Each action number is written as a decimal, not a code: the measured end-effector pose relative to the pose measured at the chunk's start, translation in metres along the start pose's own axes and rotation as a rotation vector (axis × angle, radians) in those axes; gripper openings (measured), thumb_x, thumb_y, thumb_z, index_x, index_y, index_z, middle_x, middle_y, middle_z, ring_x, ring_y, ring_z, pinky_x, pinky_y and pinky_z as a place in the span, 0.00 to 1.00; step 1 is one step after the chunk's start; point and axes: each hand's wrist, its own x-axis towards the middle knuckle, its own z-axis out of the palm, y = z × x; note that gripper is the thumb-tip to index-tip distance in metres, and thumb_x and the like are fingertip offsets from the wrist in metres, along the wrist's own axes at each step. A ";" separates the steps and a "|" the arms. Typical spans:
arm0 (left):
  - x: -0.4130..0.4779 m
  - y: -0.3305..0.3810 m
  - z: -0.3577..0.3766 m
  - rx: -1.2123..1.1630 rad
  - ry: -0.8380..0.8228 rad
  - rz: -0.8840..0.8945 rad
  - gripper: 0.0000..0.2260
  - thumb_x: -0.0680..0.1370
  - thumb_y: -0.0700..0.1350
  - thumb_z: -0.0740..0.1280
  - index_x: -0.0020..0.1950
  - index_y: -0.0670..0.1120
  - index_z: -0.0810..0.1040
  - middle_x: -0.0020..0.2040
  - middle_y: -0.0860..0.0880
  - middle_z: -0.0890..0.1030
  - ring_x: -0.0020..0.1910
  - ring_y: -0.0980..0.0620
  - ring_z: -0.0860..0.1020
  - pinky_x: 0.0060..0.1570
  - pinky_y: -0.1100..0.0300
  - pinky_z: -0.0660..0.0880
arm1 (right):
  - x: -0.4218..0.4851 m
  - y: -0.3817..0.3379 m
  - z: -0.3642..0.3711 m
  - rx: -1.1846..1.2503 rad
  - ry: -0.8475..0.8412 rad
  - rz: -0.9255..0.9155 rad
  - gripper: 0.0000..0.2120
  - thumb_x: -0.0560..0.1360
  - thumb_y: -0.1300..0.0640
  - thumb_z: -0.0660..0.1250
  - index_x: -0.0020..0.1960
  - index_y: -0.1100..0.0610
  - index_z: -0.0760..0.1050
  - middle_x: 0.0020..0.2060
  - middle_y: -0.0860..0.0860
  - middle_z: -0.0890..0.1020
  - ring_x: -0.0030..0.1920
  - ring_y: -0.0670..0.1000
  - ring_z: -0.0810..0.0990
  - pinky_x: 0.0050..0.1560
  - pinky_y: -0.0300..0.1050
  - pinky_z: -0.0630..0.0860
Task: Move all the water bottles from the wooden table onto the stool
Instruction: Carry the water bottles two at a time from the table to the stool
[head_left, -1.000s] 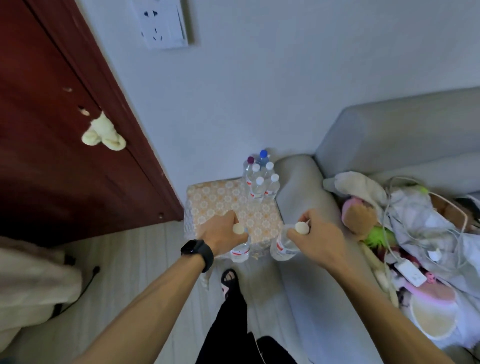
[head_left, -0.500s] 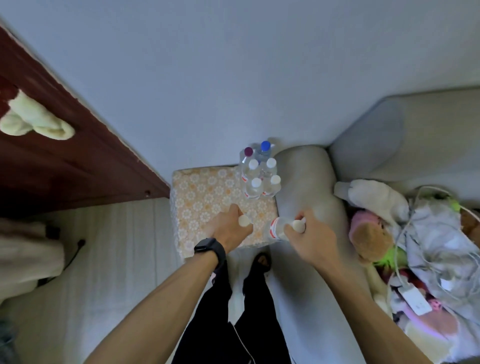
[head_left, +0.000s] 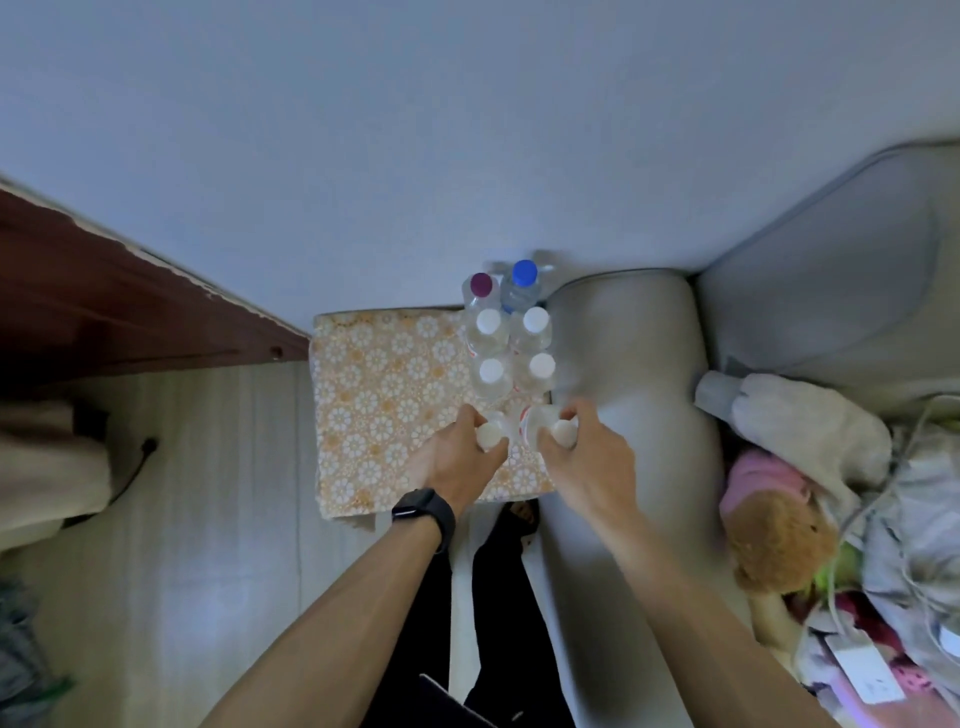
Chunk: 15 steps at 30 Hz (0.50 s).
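A square stool (head_left: 384, 395) with an orange-and-white flower cover stands below me against the wall. Several clear water bottles (head_left: 491, 371) stand in two rows along its right side; most have white caps, and the far two have a purple cap (head_left: 481, 283) and a blue cap (head_left: 524, 271). My left hand (head_left: 457, 457), with a black watch on the wrist, grips a white-capped bottle (head_left: 492, 435) near its top. My right hand (head_left: 587, 457) grips another white-capped bottle (head_left: 537, 423) beside it. Both bottles are at the near end of the rows, over the stool's right side. The wooden table is out of view.
A grey sofa arm (head_left: 623, 364) touches the stool's right side. Plush toys (head_left: 779, 525), cables and clothes lie on the sofa seat at right. A dark red door (head_left: 104, 296) is at left, with pale floor (head_left: 208, 519) below. My black-trousered legs (head_left: 498, 597) stand at the stool's near edge.
Both hands have carried their bottles forward from the stool's near edge to the end of the bottle rows. The view has tilted further down and moved closer.
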 end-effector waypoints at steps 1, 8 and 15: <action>0.004 0.000 0.004 0.003 0.008 -0.002 0.15 0.74 0.60 0.67 0.49 0.52 0.67 0.37 0.51 0.81 0.35 0.46 0.79 0.35 0.49 0.79 | 0.005 0.002 0.002 0.005 0.003 -0.014 0.11 0.76 0.45 0.64 0.52 0.47 0.66 0.36 0.46 0.78 0.37 0.53 0.76 0.41 0.46 0.69; 0.021 0.009 0.019 0.019 0.054 -0.010 0.14 0.76 0.62 0.64 0.47 0.54 0.65 0.38 0.54 0.80 0.36 0.47 0.79 0.32 0.54 0.75 | 0.026 0.015 0.014 0.012 -0.007 -0.067 0.10 0.77 0.44 0.65 0.51 0.46 0.65 0.35 0.44 0.77 0.35 0.50 0.73 0.40 0.44 0.65; 0.024 0.013 0.020 0.051 0.036 0.017 0.15 0.76 0.62 0.64 0.48 0.54 0.63 0.38 0.54 0.79 0.34 0.49 0.78 0.31 0.55 0.75 | 0.037 0.016 0.023 0.005 -0.019 -0.118 0.10 0.76 0.45 0.66 0.51 0.46 0.67 0.38 0.45 0.79 0.36 0.49 0.75 0.38 0.43 0.66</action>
